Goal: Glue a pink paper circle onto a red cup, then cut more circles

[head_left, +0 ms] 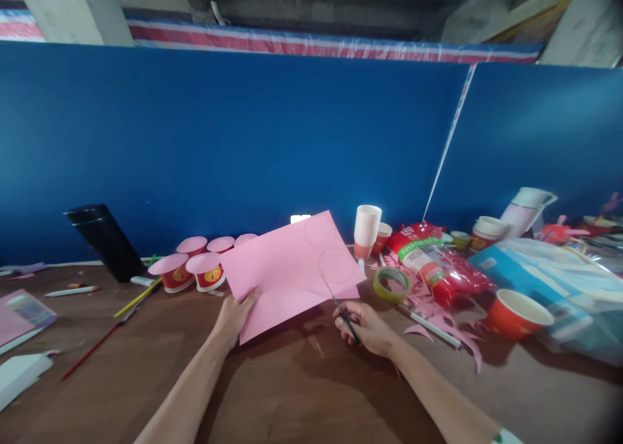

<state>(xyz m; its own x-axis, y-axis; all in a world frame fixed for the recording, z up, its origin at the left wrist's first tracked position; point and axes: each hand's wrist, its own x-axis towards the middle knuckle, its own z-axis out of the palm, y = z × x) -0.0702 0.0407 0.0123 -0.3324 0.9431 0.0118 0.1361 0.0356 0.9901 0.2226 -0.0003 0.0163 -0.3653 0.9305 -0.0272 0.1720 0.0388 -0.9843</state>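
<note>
Pink paper [287,269] in the pinched grip of the left hand [238,315], scissors [347,319] within the right hand's [372,328] curled fingers [339,324].

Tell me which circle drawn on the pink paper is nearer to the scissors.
The lower circle, beside the tip of the scissors in the right hand; the upper circle, near the pink paper's top corner, lies farther.

Btwn L hand [242,311] & R hand [363,327], nearside: open tabletop [287,398], room to pass. Fwd blocked: pink sheet [282,262] spans hands, scissors [347,317] jut fwd from R; blue partition [243,139] behind. Cups w/ pink tops [204,263] just past L. R of R hand: tape roll [393,287], scraps [440,310], orange cup [514,317] farther out.
</note>
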